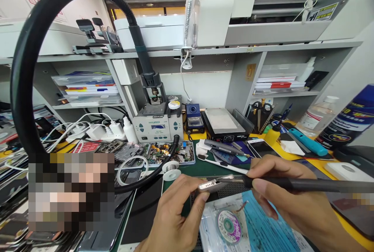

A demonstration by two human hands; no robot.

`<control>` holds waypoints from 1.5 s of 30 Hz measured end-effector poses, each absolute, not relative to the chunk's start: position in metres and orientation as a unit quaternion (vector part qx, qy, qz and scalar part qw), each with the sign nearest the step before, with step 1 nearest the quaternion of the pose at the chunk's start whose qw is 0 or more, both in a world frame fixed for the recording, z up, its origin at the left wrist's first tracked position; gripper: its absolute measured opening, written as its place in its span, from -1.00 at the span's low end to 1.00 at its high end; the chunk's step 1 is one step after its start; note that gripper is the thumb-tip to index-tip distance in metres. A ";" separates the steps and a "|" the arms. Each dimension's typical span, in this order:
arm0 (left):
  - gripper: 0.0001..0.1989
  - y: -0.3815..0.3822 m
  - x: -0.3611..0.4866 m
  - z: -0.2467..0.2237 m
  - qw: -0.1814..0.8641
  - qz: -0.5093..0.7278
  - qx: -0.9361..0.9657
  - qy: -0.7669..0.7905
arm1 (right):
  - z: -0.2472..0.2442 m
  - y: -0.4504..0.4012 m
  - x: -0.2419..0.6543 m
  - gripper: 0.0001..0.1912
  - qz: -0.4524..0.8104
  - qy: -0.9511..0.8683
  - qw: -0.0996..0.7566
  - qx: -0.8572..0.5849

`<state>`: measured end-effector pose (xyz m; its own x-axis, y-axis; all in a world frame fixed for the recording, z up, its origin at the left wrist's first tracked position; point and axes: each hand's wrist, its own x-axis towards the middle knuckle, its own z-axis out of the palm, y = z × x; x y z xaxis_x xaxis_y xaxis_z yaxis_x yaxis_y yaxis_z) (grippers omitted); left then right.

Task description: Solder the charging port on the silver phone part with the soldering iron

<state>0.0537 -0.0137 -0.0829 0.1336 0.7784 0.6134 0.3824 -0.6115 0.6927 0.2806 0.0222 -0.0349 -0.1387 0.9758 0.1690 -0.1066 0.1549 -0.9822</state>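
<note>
My left hand (178,215) is closed on a phone (209,186), thumb and fingers pinching it, with its silver edge and row of small holes towards me. My right hand (288,189) grips a slim black-handled tool (280,183) like a pen. The thin dark tip of that tool touches or nearly touches the phone's edge by the port; actual contact I cannot make out. Below the phone, a round spool of desoldering wick (228,226) lies on a blue and white packet (257,213). A perforated dark plate (233,190) lies behind the phone.
A hot air station (157,127) stands at the back, its thick black hose (26,61) arching over the left side. Near it are a tray of circuit boards (187,152), a heating plate (224,121), a white spool (171,170) and a spray can (347,119). A blurred patch covers the lower left.
</note>
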 end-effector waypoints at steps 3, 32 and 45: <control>-0.76 -0.014 0.053 -0.083 0.191 0.522 0.727 0.403 | -0.035 0.023 0.286 -0.88 0.477 -0.594 0.520 -0.387; -0.76 -0.016 0.052 -0.081 0.199 0.515 0.736 0.392 | -0.025 0.025 0.276 -0.76 0.580 -0.523 0.491 -0.386; -0.73 -0.015 0.053 -0.082 0.203 0.522 0.731 0.390 | -0.023 0.025 0.273 -0.69 0.593 -0.504 0.486 -0.398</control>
<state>0.0528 -0.0153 -0.0821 0.1510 0.7824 0.6042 0.3590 -0.6129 0.7039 0.2729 0.0250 -0.0227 -0.2119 0.9771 0.0186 -0.1751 -0.0193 -0.9844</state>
